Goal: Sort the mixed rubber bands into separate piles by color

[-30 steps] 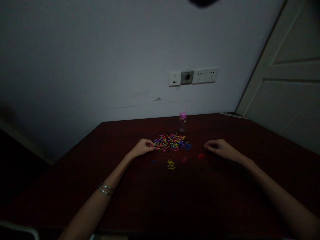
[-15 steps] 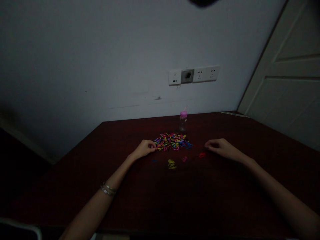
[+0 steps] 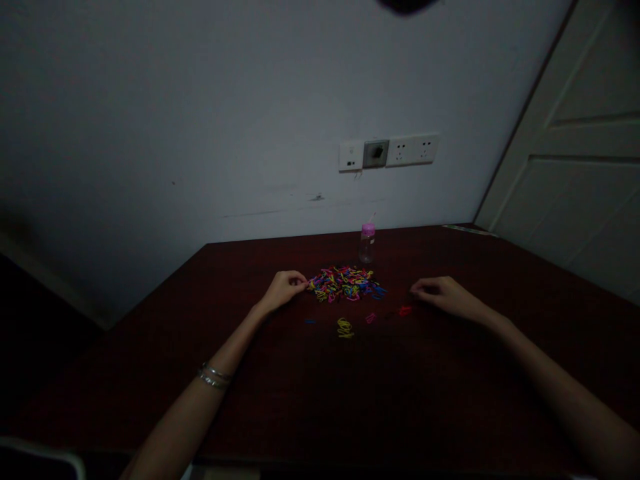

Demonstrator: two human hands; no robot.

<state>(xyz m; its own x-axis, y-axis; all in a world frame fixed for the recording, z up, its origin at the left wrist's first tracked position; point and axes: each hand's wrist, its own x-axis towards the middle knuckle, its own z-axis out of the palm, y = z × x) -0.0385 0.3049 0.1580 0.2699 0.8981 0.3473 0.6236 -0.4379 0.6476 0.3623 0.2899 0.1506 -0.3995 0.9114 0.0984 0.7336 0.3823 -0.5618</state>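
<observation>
At pile's (image 3: 345, 284) edge: left hand (image 3: 286, 289) pinched; right hand's (image 3: 445, 295) grasp unclear.

The bottle (image 3: 367, 247) looks like clear, smooth plastic, the table (image 3: 400, 387) dark wood, the bracelets (image 3: 214, 377) shiny metal.

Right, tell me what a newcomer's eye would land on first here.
Probably the bright, many-coloured pile on the dark table, between the left hand and right hand. Next, perhaps, the pink-capped bottle behind it, and the yellow bunch in front.
</observation>
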